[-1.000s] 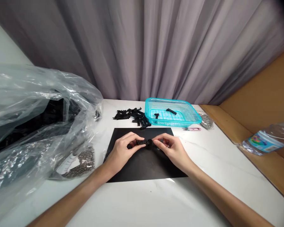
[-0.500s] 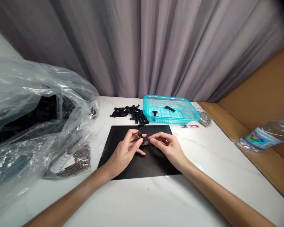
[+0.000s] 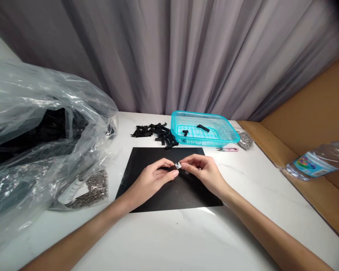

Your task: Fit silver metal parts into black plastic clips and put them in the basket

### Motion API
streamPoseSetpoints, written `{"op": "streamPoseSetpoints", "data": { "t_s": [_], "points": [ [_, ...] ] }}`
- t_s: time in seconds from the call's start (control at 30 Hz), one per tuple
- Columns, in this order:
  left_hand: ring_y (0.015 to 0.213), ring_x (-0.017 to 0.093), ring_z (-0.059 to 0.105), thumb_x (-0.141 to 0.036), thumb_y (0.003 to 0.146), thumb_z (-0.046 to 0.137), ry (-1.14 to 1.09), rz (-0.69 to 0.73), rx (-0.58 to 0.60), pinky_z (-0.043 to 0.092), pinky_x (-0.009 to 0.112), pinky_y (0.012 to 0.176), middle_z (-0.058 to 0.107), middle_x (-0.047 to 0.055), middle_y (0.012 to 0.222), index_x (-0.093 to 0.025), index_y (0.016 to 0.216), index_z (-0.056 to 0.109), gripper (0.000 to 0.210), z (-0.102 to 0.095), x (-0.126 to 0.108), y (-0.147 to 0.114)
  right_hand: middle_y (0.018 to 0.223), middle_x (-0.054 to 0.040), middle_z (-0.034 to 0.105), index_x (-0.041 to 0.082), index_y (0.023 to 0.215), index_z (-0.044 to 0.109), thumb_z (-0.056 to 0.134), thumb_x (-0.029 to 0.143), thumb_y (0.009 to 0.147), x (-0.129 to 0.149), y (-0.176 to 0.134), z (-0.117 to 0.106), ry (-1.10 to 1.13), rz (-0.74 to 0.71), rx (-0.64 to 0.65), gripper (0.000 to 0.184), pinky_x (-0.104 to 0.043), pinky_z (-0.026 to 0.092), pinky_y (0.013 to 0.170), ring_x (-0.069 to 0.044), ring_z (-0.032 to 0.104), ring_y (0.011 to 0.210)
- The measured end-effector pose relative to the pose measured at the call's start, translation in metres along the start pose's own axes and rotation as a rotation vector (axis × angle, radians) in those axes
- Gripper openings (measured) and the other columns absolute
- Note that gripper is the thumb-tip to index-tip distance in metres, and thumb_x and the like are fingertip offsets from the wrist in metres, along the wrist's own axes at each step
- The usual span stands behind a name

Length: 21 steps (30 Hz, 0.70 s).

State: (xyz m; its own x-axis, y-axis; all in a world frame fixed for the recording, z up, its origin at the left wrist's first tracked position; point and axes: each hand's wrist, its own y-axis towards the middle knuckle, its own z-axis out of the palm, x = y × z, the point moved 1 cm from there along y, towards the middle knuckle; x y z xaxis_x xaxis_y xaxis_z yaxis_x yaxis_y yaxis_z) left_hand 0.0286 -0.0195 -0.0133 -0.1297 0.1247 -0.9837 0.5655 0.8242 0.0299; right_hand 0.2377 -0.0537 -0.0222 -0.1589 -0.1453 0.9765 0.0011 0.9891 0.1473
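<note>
Both hands meet over a black mat (image 3: 147, 158) on the white table. My left hand (image 3: 152, 178) pinches a small black plastic part, mostly hidden under its fingers. My right hand (image 3: 203, 173) holds a tiny silvery metal piece (image 3: 177, 165) with thumb and forefinger, right against the left hand's fingertips. A pile of black plastic parts (image 3: 155, 132) lies beyond the mat. Beside it stands a turquoise basket (image 3: 223, 131) with two black parts inside.
A big clear plastic bag (image 3: 39, 135) with dark contents fills the left side. Small bags of metal pieces lie at its foot (image 3: 94, 188) and right of the basket (image 3: 244, 140). Pink snips (image 3: 228, 149) lie near the basket. A water bottle (image 3: 319, 162) rests on the brown board at right.
The hands, which held a black part between them a second ago, parted briefly and have come together again, now with a silvery piece at the right fingertips.
</note>
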Motion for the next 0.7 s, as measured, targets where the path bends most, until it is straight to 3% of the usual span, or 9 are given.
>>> {"op": "streamPoseSetpoints", "data": {
  "t_s": [0.1,0.27,0.47,0.7],
  "points": [
    [0.111,0.024,0.074,-0.045,0.089,0.075,0.001,-0.006,0.021,0.06,0.038,0.102,0.075,0.003,0.111,-0.025,0.106,0.07,0.027,0.001,0.0,-0.003,0.084,-0.0039,0.076,0.019,0.095,0.08,0.077,0.045,0.087,0.003,-0.002,0.003,-0.014,-0.007,0.034,0.027,-0.028,0.039,0.059,-0.014,0.056,0.064],
    [0.109,0.024,0.075,-0.044,0.09,0.074,0.095,0.034,0.029,0.06,0.039,0.103,0.075,0.002,0.11,-0.025,0.104,0.07,0.024,0.001,-0.003,-0.006,0.081,-0.0029,0.075,0.02,0.093,0.079,0.078,0.044,0.086,0.009,-0.005,0.004,-0.024,-0.01,0.037,0.025,-0.028,0.037,0.058,-0.013,0.053,0.061],
    [0.113,0.025,0.073,-0.037,0.08,0.085,0.397,0.313,-0.105,0.06,0.043,0.107,0.071,0.007,0.129,-0.023,0.118,0.066,0.045,-0.007,0.003,-0.003,0.085,-0.0052,0.078,0.019,0.098,0.073,0.082,0.045,0.083,0.015,-0.008,0.005,0.076,0.015,0.068,0.031,-0.026,0.039,0.059,-0.014,0.062,0.067],
    [0.124,0.026,0.068,-0.029,0.083,0.081,0.617,0.524,-0.111,0.059,0.043,0.109,0.067,0.009,0.137,-0.023,0.124,0.061,0.046,-0.014,0.002,-0.003,0.086,-0.0031,0.074,0.019,0.09,0.073,0.079,0.046,0.085,0.018,-0.011,0.009,0.032,-0.007,0.104,0.028,-0.027,0.041,0.061,-0.014,0.061,0.069]
  ]
}}
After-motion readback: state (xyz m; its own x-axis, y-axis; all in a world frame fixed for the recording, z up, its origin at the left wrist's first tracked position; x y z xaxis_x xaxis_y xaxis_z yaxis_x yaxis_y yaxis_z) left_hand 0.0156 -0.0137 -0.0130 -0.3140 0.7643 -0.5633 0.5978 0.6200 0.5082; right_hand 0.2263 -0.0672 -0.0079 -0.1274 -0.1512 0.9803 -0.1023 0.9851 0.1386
